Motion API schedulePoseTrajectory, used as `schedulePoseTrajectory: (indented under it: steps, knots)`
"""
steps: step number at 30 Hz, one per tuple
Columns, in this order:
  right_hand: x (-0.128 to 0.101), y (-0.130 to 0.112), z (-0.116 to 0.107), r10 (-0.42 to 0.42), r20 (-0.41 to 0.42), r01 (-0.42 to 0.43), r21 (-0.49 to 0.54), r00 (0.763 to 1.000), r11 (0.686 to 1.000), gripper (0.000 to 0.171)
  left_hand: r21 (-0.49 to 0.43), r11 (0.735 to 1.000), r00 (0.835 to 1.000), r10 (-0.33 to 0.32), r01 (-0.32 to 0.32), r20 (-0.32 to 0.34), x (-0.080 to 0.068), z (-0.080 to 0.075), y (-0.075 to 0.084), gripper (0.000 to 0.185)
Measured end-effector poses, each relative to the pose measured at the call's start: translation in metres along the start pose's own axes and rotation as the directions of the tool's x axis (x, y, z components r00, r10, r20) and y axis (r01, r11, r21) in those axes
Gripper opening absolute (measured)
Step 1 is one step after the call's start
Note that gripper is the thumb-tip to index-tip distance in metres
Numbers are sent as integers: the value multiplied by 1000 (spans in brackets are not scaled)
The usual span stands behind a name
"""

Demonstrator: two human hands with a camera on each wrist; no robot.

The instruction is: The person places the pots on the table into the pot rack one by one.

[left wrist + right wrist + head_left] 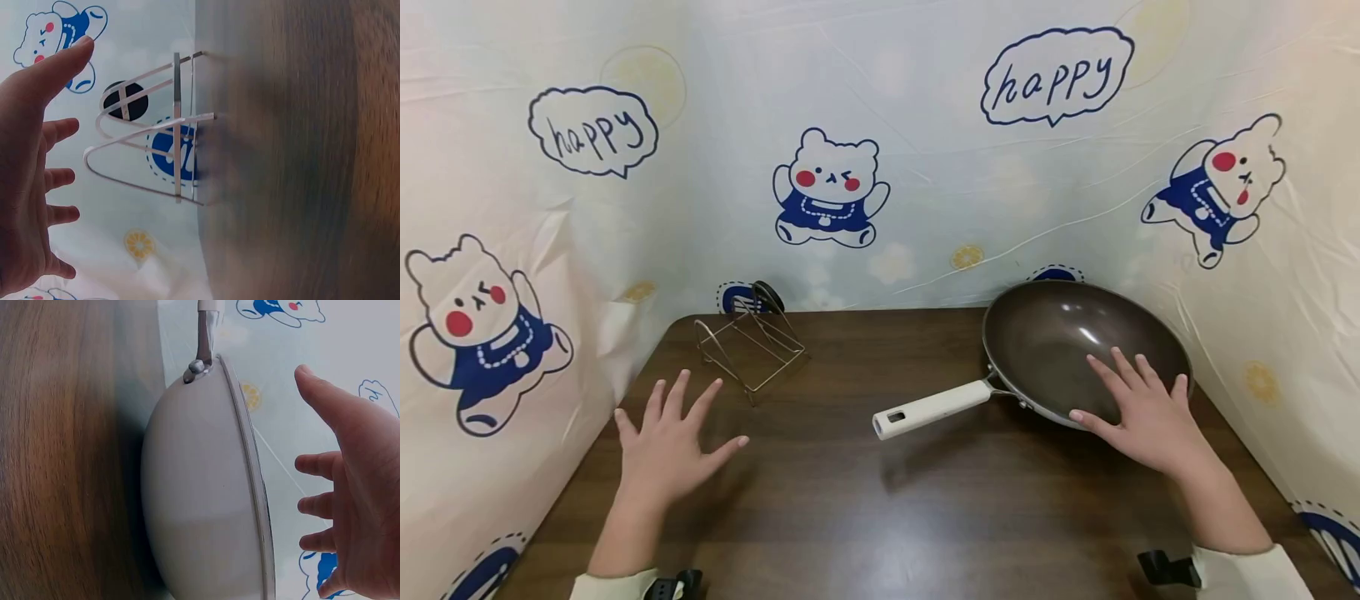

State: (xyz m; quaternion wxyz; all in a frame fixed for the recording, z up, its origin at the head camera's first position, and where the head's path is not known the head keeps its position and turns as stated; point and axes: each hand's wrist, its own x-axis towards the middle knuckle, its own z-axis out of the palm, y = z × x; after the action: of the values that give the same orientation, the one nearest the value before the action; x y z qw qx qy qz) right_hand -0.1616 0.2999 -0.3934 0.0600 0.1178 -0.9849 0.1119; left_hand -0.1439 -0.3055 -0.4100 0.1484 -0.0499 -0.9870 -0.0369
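Observation:
A wok (pixel 1045 333) with a dark inside and a pale outer wall (pixel 200 481) stands at the right of the table. Its white handle (pixel 932 408) points left toward the table's middle. Over the wok's near edge my right hand (pixel 1150 417) hovers with its fingers spread, holding nothing. A wire rack (pixel 752 346) with a round black piece (pixel 767 297) at its back sits at the far left. My left hand (pixel 666 454) is in front of that rack, apart from it, with fingers spread and nothing held.
The brown wooden table (pixel 850 517) reaches back to a pale curtain (pixel 925 208) printed with bears and "happy" bubbles. The curtain also hangs along both sides. Dark straps (pixel 1168 569) sit at both wrists.

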Motion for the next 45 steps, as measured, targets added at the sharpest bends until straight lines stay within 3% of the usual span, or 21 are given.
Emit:
schedulePoseTrajectory:
  steps: [13,23,28,34,42,45]
  knots:
    - [2,-14,10,-113,-165,126,75,980,989,83,-62,996,998,60,-62,-24,12,7,25,91]
    - [2,-24,20,-155,-279,198,135,948,971,75,-212,966,987,129,-146,-92,22,12,49,85]
    - [4,-29,26,-184,-358,256,164,915,953,73,-355,918,984,153,-175,-89,25,16,59,81]
    - [5,-40,33,-155,-435,274,226,887,935,62,-517,832,979,180,-201,-92,29,17,71,73]
    - [6,-52,41,-76,-480,244,299,874,923,53,-637,744,976,207,-203,-69,35,16,88,63]
    - [6,-57,44,-62,-490,243,316,869,917,54,-681,696,968,239,-227,-79,39,17,96,60]
